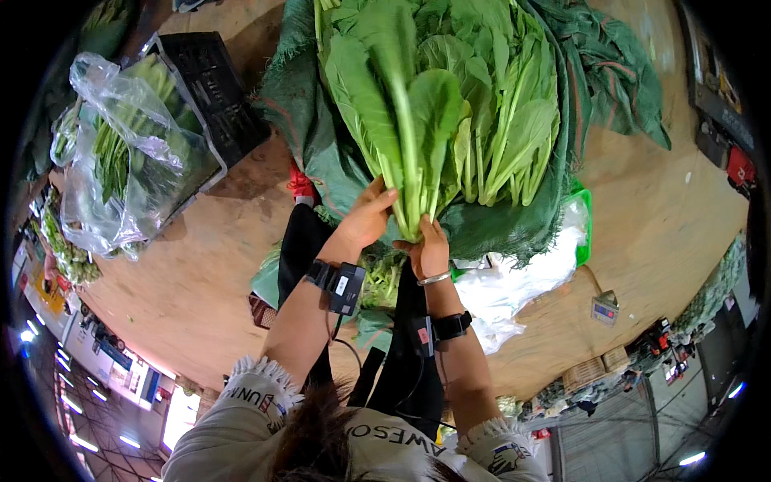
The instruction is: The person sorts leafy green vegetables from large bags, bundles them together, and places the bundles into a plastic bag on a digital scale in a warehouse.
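Observation:
Both hands hold one bunch of leafy greens (407,150) by the pale stems, with the leaves pointing away from me. My left hand (365,215) is at the left side of the stems, its thumb and fingers around them. My right hand (430,244) grips the stem bottoms from the right. Beyond and beside the bunch, a pile of loose leafy greens (512,120) lies in an open green woven sack (506,232). The moving leaves are blurred.
At the left stands a black plastic crate (211,90) with greens under clear plastic (132,144). White plastic bags (524,277) lie at the right by a green basket (583,226). A small digital scale (605,308) sits farther right. Trimmed greens (382,280) lie below my hands.

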Demonstrator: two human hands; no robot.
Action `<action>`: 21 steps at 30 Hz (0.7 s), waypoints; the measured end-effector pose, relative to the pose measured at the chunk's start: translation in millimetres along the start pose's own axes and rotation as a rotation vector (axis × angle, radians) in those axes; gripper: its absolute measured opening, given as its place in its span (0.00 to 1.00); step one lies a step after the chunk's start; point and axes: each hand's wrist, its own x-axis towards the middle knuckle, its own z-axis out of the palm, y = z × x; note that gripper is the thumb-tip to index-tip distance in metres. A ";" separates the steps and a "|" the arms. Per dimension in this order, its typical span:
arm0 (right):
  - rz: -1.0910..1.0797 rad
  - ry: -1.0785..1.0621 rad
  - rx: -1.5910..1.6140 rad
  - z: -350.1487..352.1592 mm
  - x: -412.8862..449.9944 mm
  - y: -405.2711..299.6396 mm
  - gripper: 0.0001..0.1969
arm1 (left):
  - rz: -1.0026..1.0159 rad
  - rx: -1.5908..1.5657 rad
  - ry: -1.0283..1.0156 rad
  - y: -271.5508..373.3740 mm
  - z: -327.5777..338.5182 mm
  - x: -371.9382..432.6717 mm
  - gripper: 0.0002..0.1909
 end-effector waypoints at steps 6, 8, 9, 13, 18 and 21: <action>0.161 -0.034 0.271 -20.7 18.0 -6.2 0.24 | 0.014 0.724 0.202 -14.4 20.2 14.7 0.25; 0.124 -0.020 0.225 -16.9 16.0 -4.0 0.25 | 0.071 0.656 0.241 -24.5 11.5 15.5 0.25; 0.086 -0.003 0.188 -17.0 13.3 -3.1 0.26 | 0.122 0.595 0.276 -28.0 10.1 14.1 0.25; -0.001 0.031 0.102 -25.6 13.6 3.7 0.26 | 0.098 0.115 0.222 -27.7 16.9 8.4 0.24; 0.116 -0.030 0.093 -24.0 14.1 -2.6 0.22 | 0.209 0.575 0.243 -22.7 11.8 7.7 0.24; 0.290 -0.144 0.104 -35.9 16.4 2.8 0.25 | 0.143 0.288 0.199 -33.0 28.5 9.3 0.26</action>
